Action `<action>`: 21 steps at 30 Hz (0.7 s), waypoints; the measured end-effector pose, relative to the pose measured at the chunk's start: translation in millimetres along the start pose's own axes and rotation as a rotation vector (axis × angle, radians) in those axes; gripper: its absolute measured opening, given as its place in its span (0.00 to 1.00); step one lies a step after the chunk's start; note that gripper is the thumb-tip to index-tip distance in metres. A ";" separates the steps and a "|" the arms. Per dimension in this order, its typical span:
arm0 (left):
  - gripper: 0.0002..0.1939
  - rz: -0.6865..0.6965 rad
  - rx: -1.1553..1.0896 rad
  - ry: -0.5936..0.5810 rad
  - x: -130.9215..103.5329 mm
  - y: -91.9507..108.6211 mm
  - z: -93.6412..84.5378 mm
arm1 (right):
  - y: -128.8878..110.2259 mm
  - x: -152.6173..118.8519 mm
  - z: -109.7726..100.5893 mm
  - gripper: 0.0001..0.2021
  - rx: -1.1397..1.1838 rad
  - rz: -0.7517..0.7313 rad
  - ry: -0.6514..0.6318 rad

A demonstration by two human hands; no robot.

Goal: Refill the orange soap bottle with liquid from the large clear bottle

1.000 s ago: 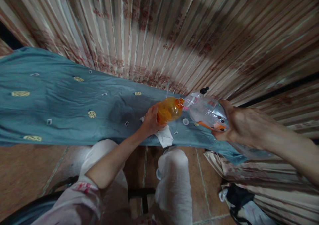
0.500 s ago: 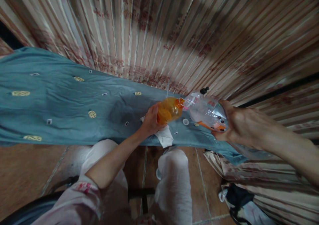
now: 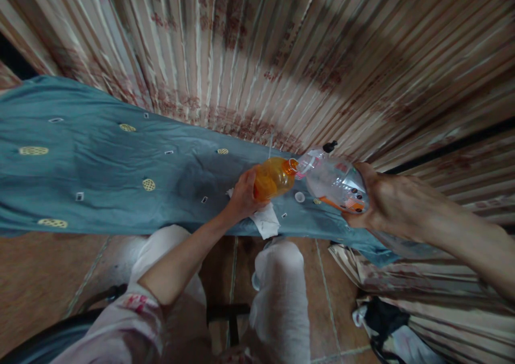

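Note:
My left hand [image 3: 243, 193] is wrapped round an orange see-through bottle [image 3: 278, 176], tilted with its neck to the right. My right hand [image 3: 372, 197] grips a large clear plastic bottle [image 3: 336, 179], held nearly on its side with its neck toward the left. The two bottle mouths meet, or nearly so; the exact contact is too small to tell. A white bottle cap [image 3: 300, 197] lies on the cloth below the necks. Under my left hand is a crumpled white tissue [image 3: 266, 221]. Beyond the clear bottle's shoulder shows a small black object [image 3: 330, 146].
A teal cloth with pineapple prints [image 3: 108, 176] covers the long narrow table. Pleated curtains [image 3: 241, 58] hang along its far side and to the right. My knees are at the near edge, over a tiled floor [image 3: 322, 299]. A dark bundle [image 3: 384, 318] lies at lower right.

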State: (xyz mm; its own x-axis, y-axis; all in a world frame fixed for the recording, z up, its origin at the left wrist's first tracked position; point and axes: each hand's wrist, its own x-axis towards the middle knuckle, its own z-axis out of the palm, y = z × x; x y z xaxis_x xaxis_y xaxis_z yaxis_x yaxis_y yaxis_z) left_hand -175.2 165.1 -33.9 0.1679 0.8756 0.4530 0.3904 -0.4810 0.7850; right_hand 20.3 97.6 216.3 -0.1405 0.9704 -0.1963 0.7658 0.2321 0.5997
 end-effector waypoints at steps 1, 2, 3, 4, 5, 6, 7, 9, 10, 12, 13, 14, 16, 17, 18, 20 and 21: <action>0.50 0.000 -0.001 0.002 0.1 -0.1 0.2 | -0.2 -0.1 -0.6 0.27 0.002 -0.002 -0.004; 0.51 -0.001 -0.002 0.003 0.1 -0.1 0.3 | -0.3 0.0 -1.5 0.28 0.006 -0.003 -0.013; 0.51 -0.001 -0.004 0.002 0.0 -0.1 0.3 | -0.3 0.1 -2.6 0.28 0.014 -0.005 -0.028; 0.51 0.000 -0.004 0.002 -0.1 -0.2 0.2 | -0.2 0.2 -3.8 0.29 0.022 -0.005 -0.043; 0.51 0.003 -0.004 0.002 -0.2 -0.3 0.1 | 0.0 0.4 -5.1 0.30 0.030 -0.003 -0.059; 0.50 0.007 -0.003 0.000 -0.3 -0.4 0.0 | 0.2 0.5 -6.3 0.31 0.036 -0.001 -0.072; 0.50 0.011 -0.002 -0.002 -0.4 -0.5 0.0 | 0.4 0.5 -7.3 0.32 0.036 0.003 -0.081; 0.50 0.015 -0.002 -0.005 -0.5 -1.0 0.3 | 0.5 0.5 -8.4 0.33 0.030 0.006 -0.092; 0.49 0.015 -0.002 -0.004 -0.6 -1.3 0.7 | 0.6 0.4 -8.4 0.33 0.028 0.004 -0.095; 0.49 0.015 -0.001 0.003 -0.5 -1.7 1.6 | 0.6 0.2 -7.5 0.33 0.029 0.001 -0.084; 0.50 0.014 0.003 0.009 -0.3 -1.7 2.0 | 0.6 0.3 -6.8 0.33 0.032 0.000 -0.076; 0.50 0.011 0.006 0.013 -0.1 -1.6 2.2 | 0.7 0.4 -6.1 0.32 0.035 -0.001 -0.070; 0.50 0.004 0.006 0.010 0.3 -0.8 1.8 | 0.9 0.7 -4.7 0.33 0.035 -0.002 -0.070; 0.50 0.001 0.003 0.008 0.4 -0.2 1.4 | 1.1 0.9 -4.2 0.33 0.030 -0.004 -0.076; 0.50 0.001 -0.001 0.004 0.5 0.3 1.0 | 1.3 1.0 -3.9 0.32 0.024 -0.006 -0.081; 0.49 0.005 -0.007 0.002 0.3 0.9 0.2 | 1.6 1.0 -3.9 0.31 0.011 -0.007 -0.083; 0.49 0.007 -0.006 0.004 0.2 0.9 0.1 | 1.7 0.8 -4.0 0.31 0.007 -0.009 -0.081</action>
State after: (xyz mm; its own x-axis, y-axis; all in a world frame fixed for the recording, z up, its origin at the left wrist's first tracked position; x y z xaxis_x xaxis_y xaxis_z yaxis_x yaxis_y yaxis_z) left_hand -174.7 164.9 -33.1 0.1669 0.8721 0.4600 0.3838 -0.4872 0.7844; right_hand 19.0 99.0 220.4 -0.0963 0.9599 -0.2634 0.7692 0.2397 0.5923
